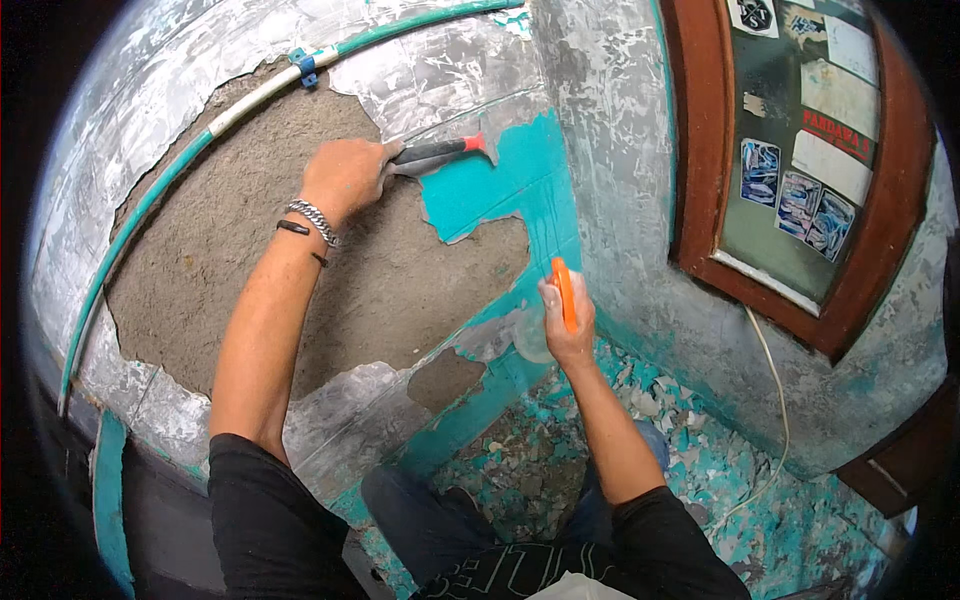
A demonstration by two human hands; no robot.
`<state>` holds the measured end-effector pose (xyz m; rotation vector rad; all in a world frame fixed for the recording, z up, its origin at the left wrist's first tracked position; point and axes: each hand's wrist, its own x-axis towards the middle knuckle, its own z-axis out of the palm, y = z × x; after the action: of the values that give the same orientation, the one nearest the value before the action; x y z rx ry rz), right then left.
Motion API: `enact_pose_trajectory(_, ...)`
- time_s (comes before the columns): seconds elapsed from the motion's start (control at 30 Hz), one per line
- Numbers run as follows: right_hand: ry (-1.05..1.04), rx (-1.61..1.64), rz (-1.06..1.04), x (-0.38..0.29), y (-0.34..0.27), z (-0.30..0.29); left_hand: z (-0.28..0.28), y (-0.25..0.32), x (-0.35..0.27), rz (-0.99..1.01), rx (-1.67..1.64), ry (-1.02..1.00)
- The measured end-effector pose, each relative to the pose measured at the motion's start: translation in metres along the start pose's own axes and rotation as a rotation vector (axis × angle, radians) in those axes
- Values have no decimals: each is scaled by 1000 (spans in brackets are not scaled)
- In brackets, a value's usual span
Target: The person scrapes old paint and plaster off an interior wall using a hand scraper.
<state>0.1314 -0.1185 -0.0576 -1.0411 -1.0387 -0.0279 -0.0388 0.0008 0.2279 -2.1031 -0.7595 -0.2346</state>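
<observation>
My left hand (349, 176) grips a paint scraper (439, 152) with a black and red handle. Its blade lies against the wall at the edge of a patch of turquoise paint (517, 165). My right hand (568, 322) is closed around a spray bottle with an orange trigger head (565, 296). The bottle's translucent body (531, 337) shows partly behind the hand, close to the wall. Wet streaks run down the turquoise paint just above it. Around the paint, rough bare plaster (360, 300) and a grey, patchy scraped surface (442, 67) are exposed.
A turquoise and white pipe (180, 165), held by a blue clamp (306, 67), curves along the wall at left. A wood-framed window (697, 150) with stickers is at right. Below it hangs a pale cable (780, 390). Paint flakes (750, 465) cover the floor around my legs.
</observation>
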Motion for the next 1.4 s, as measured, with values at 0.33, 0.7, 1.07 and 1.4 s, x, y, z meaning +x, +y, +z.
enact_pose_trajectory(0.33, 94, 31, 152, 1, 8, -11, -23, 3, -21, -38, 63, -65)
enact_pose_trajectory(0.7, 40, -1, 131, 0, -2, -24, -32, -9, 10, 20, 5, -92)
enact_pose_trajectory(1.07, 70, -44, 96, 2, -4, -29, -22, -2, 3, 14, 19, -47)
enact_pose_trajectory(1.4, 4, -30, 176, 0, -6, -23, -27, -14, 17, 65, 86, -34)
